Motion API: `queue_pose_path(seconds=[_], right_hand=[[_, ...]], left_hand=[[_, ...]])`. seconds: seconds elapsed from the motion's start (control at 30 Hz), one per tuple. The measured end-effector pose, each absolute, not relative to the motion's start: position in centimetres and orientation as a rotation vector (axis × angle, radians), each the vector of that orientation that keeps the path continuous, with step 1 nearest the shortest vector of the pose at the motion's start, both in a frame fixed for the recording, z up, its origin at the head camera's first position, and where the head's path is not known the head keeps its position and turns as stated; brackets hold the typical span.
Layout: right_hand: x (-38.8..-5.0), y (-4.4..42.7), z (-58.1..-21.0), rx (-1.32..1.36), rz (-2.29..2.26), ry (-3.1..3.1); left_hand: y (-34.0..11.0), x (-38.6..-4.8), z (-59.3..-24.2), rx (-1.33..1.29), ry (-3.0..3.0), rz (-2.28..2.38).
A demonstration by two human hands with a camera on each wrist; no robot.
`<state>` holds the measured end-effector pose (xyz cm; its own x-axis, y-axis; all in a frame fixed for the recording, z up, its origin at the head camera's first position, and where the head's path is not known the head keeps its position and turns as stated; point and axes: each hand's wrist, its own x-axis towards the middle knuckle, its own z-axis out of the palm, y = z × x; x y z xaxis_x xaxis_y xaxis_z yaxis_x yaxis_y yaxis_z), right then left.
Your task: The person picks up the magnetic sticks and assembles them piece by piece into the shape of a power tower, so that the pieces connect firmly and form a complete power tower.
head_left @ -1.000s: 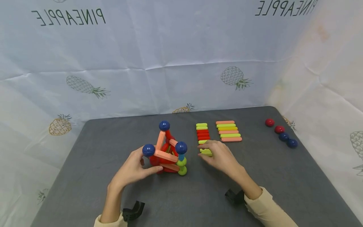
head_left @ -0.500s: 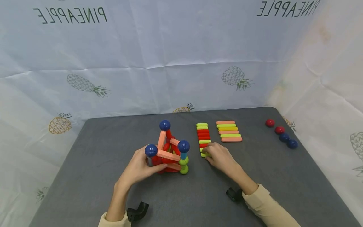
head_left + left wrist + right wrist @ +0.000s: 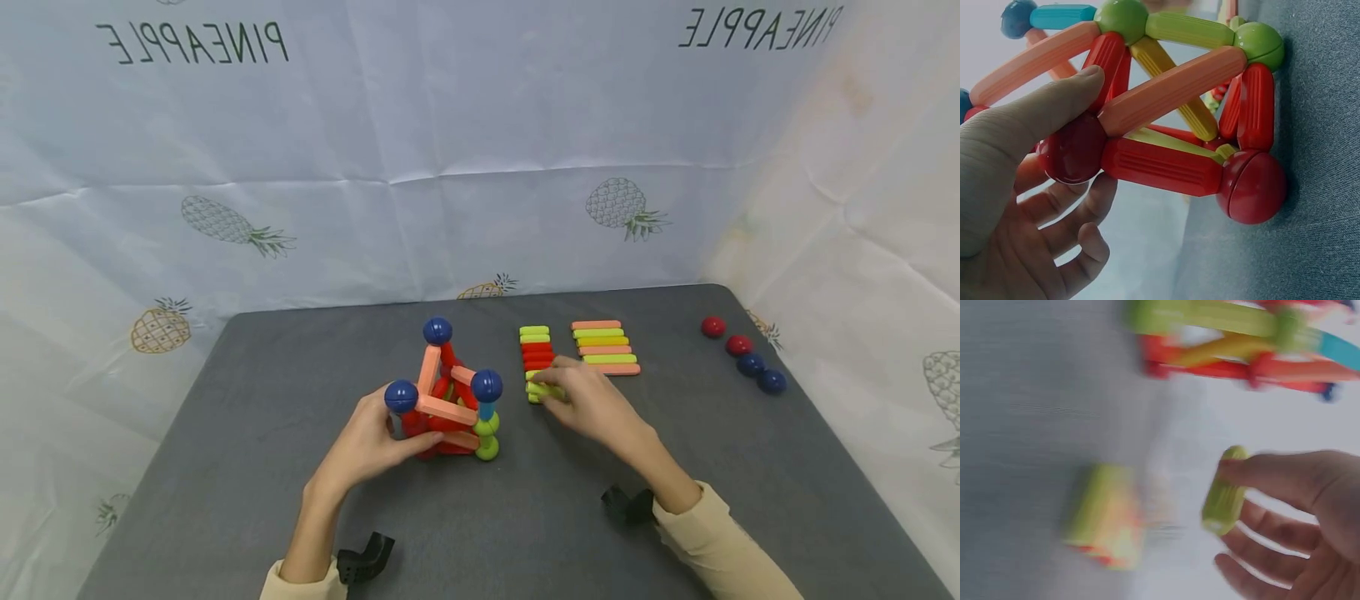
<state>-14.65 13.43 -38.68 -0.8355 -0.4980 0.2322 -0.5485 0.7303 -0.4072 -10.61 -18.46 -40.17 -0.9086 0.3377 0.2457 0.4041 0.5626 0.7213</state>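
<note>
A structure of magnetic rods and balls (image 3: 447, 409) stands on the table, red and green balls lower down and blue balls (image 3: 437, 331) on top. My left hand (image 3: 367, 442) grips its left side. In the left wrist view, the thumb and fingers hold it around a dark red ball (image 3: 1072, 150). My right hand (image 3: 592, 400) pinches a yellow-green rod (image 3: 1224, 494) between thumb and fingers. It is just above the near end of a column of green and red rods (image 3: 537, 348), whose near part the fingers partly cover.
Right of that column lies a second stack of salmon, green and yellow rods (image 3: 604, 341). Red balls (image 3: 713, 327) and blue balls (image 3: 772, 382) form a line by the right table edge. A pineapple-print cloth (image 3: 480, 233) hangs behind the dark table (image 3: 300, 367).
My right hand reached to the near end of the rod column, took a yellow-green rod and lifted it slightly. My left hand shifted a little right with the structure, then stayed.
</note>
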Motion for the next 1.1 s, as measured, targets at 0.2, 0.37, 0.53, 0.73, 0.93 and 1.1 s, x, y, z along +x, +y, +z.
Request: queue_pose_path(seconds=[0.2, 0.37, 0.53, 0.73, 0.93, 1.1], right_hand=[[-13.5, 10.5, -31.7, 1.052, 1.0, -2.371], [-12.6, 6.9, -30.0, 1.29, 1.083, -2.246], [-12.5, 5.0, -30.9, 1.362, 1.067, -2.302], [-12.8, 4.7, -31.7, 1.379, 0.965, -2.348], [-13.0, 4.7, -31.7, 1.378, 0.956, -2.361], [-13.1, 4.4, -31.9, 1.406, 0.981, -2.353]], left_hand=[[-18.6, -10.6, -40.2, -0.636, -2.714, -1.269], [-18.5, -10.6, -40.3, -0.667, -2.692, -1.289], [-18.5, -10.5, -40.4, -0.701, -2.666, -1.316], [-18.6, -10.5, -40.3, -0.703, -2.661, -1.317], [-18.5, -10.5, -40.1, -0.7, -2.673, -1.31], [-18.6, -10.6, -40.0, -0.697, -2.674, -1.302]])
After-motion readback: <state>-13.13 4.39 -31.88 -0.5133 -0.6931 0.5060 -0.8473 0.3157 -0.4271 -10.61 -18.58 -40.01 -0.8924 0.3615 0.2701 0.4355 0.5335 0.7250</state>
